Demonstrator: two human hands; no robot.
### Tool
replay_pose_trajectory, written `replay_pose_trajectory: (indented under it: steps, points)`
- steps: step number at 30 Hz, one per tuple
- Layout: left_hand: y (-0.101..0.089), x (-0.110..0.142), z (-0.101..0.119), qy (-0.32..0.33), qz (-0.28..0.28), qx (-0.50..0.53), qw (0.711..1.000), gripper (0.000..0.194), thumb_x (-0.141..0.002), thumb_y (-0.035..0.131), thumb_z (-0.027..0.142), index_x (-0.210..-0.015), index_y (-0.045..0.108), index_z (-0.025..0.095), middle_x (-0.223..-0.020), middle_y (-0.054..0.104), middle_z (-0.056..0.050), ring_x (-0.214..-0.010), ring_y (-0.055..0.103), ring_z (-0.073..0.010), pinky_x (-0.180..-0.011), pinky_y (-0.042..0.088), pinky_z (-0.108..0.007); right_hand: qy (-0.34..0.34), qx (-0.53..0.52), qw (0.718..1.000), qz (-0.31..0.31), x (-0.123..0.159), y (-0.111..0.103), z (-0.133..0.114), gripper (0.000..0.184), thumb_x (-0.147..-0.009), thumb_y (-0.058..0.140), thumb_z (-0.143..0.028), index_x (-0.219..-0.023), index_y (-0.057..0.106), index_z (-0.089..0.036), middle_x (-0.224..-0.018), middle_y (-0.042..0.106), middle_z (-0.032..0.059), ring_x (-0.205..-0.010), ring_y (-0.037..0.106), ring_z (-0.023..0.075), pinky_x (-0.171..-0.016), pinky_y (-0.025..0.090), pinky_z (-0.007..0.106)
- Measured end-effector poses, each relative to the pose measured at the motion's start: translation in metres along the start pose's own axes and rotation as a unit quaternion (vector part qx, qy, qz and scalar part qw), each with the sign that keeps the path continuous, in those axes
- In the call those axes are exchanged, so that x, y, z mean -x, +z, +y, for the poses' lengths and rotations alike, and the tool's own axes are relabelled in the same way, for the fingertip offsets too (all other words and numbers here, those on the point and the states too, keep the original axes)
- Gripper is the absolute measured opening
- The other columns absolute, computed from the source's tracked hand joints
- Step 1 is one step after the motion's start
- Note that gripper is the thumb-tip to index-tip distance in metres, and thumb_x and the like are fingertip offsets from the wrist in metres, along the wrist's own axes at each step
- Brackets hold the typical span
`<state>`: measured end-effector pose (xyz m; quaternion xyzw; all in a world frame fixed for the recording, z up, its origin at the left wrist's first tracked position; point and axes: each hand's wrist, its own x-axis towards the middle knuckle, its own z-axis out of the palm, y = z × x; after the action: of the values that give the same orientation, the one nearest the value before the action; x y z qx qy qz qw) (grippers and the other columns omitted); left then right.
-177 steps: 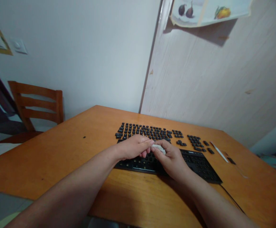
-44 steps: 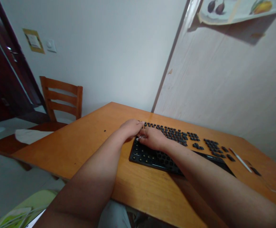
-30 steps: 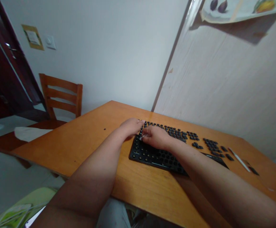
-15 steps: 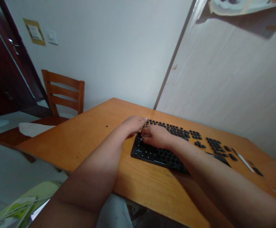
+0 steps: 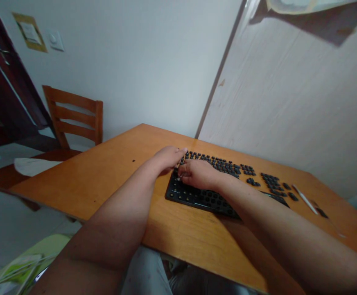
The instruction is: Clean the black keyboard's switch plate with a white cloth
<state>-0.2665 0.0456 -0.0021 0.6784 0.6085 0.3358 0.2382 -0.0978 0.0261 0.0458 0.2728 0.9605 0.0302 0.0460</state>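
Our right hand [image 5: 199, 173] pinches a pale scrap [image 5: 178, 178] at the left end of the keyboard [image 5: 197, 200], our left hand [image 5: 168, 157], grip hidden, is by its far left corner, and pressing hard could shove the keyboard into the loose keys [image 5: 227, 166] behind.

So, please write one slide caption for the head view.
Both hands at the left end of a keyboard, loose keys beyond.

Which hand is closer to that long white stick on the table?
The right hand: it is over the keyboard, left of the white stick. The left hand is farther left, by the keyboard's far left corner.
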Motion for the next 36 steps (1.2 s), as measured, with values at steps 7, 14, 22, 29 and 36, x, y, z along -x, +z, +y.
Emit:
replay_pose_trajectory:
  steps: [7,14,22,29,36]
  points:
    - [0.0,-0.002,-0.001,-0.002,-0.006,0.0,1.0,0.064,-0.09,0.032,0.068,-0.058,0.057,0.018,-0.054,0.057,-0.004,-0.05,0.047,-0.0155,-0.052,0.033,-0.029,0.015,0.023,0.999,-0.017,0.017,-0.005,0.007,0.023,-0.085,0.054,-0.028,-0.099,0.071,-0.026,-0.101,0.066,0.0048,-0.088,0.06,0.0201,-0.07,0.039,0.028]
    - [0.002,-0.005,-0.005,-0.007,-0.01,-0.003,1.0,0.066,-0.089,0.03,0.071,-0.06,0.058,0.018,-0.058,0.06,-0.006,-0.052,0.048,-0.0159,-0.054,0.034,-0.029,0.036,0.014,0.999,-0.012,0.037,-0.005,0.014,0.02,-0.084,0.056,-0.027,-0.096,0.072,-0.026,-0.099,0.066,0.0039,-0.084,0.061,0.0192,-0.063,0.037,0.028]
    - [0.005,-0.009,-0.009,-0.017,-0.015,-0.005,1.0,0.069,-0.088,0.028,0.073,-0.061,0.059,0.019,-0.058,0.06,-0.007,-0.054,0.05,-0.0172,-0.054,0.036,-0.029,0.048,0.029,0.998,-0.012,0.055,-0.003,0.024,0.021,-0.085,0.054,-0.027,-0.096,0.071,-0.023,-0.096,0.065,0.0055,-0.083,0.06,0.0191,-0.064,0.036,0.028]
    - [0.004,-0.008,-0.007,-0.004,-0.015,-0.021,1.0,0.071,-0.088,0.027,0.075,-0.061,0.06,0.019,-0.056,0.059,-0.007,-0.052,0.049,-0.0168,-0.053,0.035,-0.029,0.081,0.023,0.996,-0.022,0.072,0.0,0.033,0.02,-0.085,0.055,-0.028,-0.096,0.071,-0.024,-0.096,0.065,0.0052,-0.082,0.06,0.0189,-0.065,0.037,0.028]
    - [0.003,-0.006,-0.008,-0.01,-0.002,-0.016,1.0,0.067,-0.089,0.031,0.072,-0.061,0.06,0.018,-0.058,0.061,-0.007,-0.053,0.05,-0.0165,-0.054,0.037,-0.028,0.104,0.01,0.994,-0.02,0.082,-0.004,0.041,0.018,-0.083,0.058,-0.026,-0.095,0.072,-0.024,-0.098,0.069,0.0054,-0.082,0.063,0.0205,-0.064,0.039,0.029]
